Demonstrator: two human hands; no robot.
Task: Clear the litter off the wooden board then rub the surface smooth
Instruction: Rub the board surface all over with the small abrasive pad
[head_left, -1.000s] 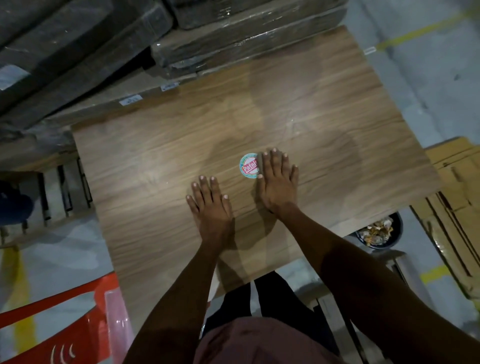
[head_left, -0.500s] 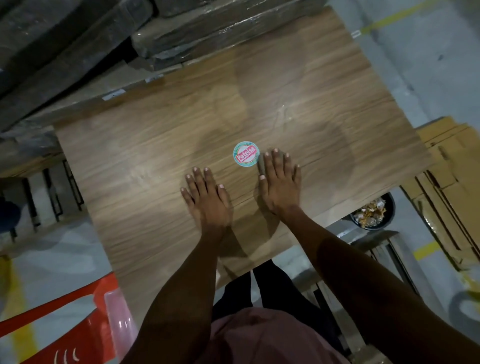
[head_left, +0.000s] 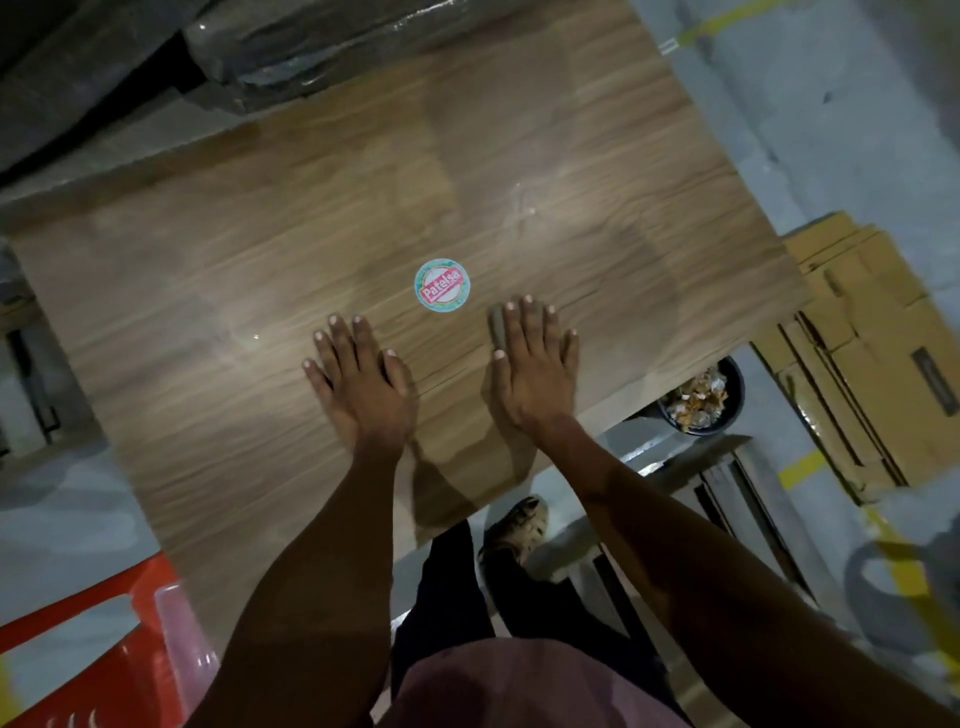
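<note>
A large wooden board (head_left: 218, 291) with a walnut grain fills the middle of the head view. A round teal and red sticker (head_left: 442, 285) lies flat near its centre. My left hand (head_left: 363, 384) rests palm down on the board, fingers straight, just below and left of the sticker. My right hand (head_left: 532, 369) also lies flat with straight fingers, to the right of and below the sticker, close to the board's near edge. Neither hand holds anything. No loose litter shows on the surface.
A dark bin (head_left: 701, 397) filled with crumpled scraps stands on the floor past the board's right near corner. Flattened cardboard (head_left: 872, 353) lies at the right. Wrapped dark bundles (head_left: 311, 47) stack behind the board. A red plastic chair (head_left: 93, 644) is at bottom left.
Both hands have slid back toward me and slightly apart. The right hand, which touched the sticker's edge, now lies below and right of it.
</note>
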